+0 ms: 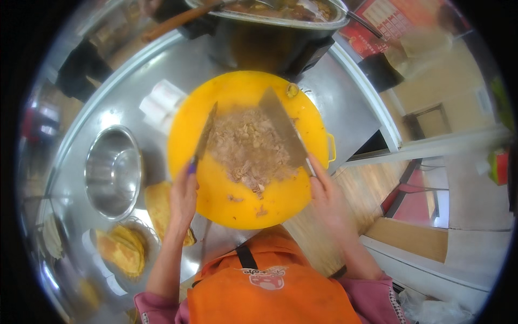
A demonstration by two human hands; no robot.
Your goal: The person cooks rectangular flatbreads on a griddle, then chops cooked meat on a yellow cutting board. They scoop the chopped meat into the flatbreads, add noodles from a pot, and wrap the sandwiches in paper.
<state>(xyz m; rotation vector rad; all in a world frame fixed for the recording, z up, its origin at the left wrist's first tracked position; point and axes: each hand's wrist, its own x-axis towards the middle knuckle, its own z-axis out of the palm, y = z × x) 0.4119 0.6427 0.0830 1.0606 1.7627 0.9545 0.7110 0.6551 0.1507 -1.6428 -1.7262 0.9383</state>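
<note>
A heap of chopped meat [251,141] lies on a round yellow cutting board [214,198], with small scraps nearer me. My left hand [184,198] grips a narrow knife [205,133] with a purple band on its handle; its blade stands along the heap's left side. In my right hand [325,194] is a broad cleaver [285,131], its wide blade along the heap's right side. The cleaver's handle is mostly hidden by my fingers. A small pale green scrap [292,90] sits at the board's far edge.
A large pot [259,44] of food stands beyond the board, a wooden handle [182,18] reaching over its left side. On the steel table [158,56] are a steel bowl [113,172], white paper rolls or packets [162,103], flatbread [158,202] and folded flatbreads [121,249].
</note>
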